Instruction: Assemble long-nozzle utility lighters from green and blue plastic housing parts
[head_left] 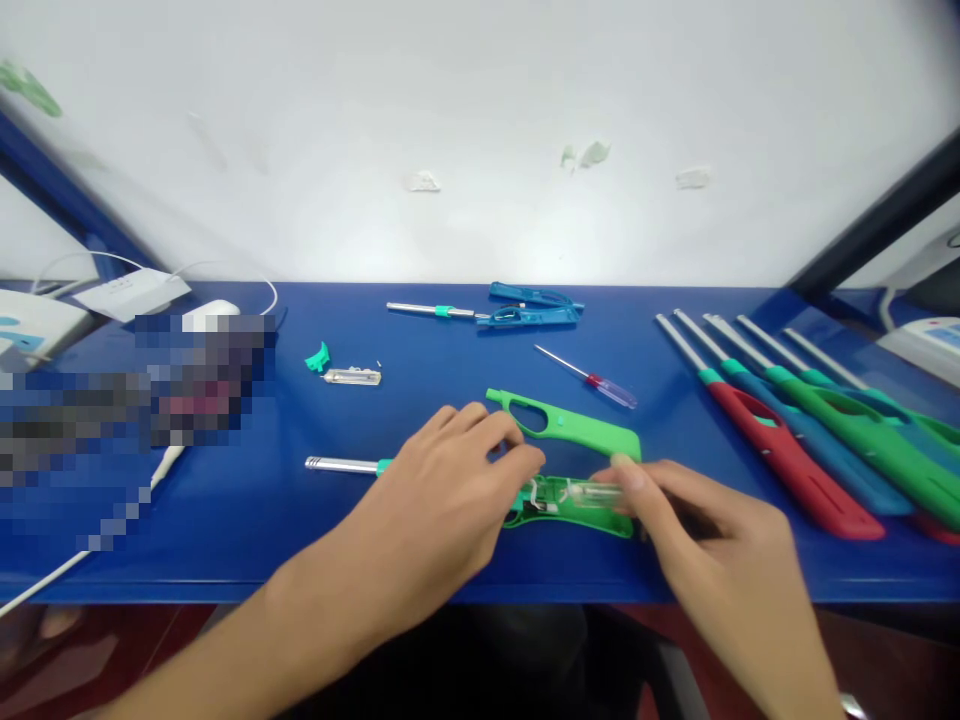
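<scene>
No text is legible; marks on the flat white box (139, 293) at left are too small to read

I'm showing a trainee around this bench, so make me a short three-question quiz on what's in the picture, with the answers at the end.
1. True or false: the right hand holds a clear tube-like part.

2. Which tool lies on the blue table, farther from the person than the hands?
A) Pliers
B) Screwdriver
C) Scissors

3. Fill in the colour: the split casing lying nearest the white wall is ____.

Key: 1. True. 2. B. 3. Blue.
</scene>
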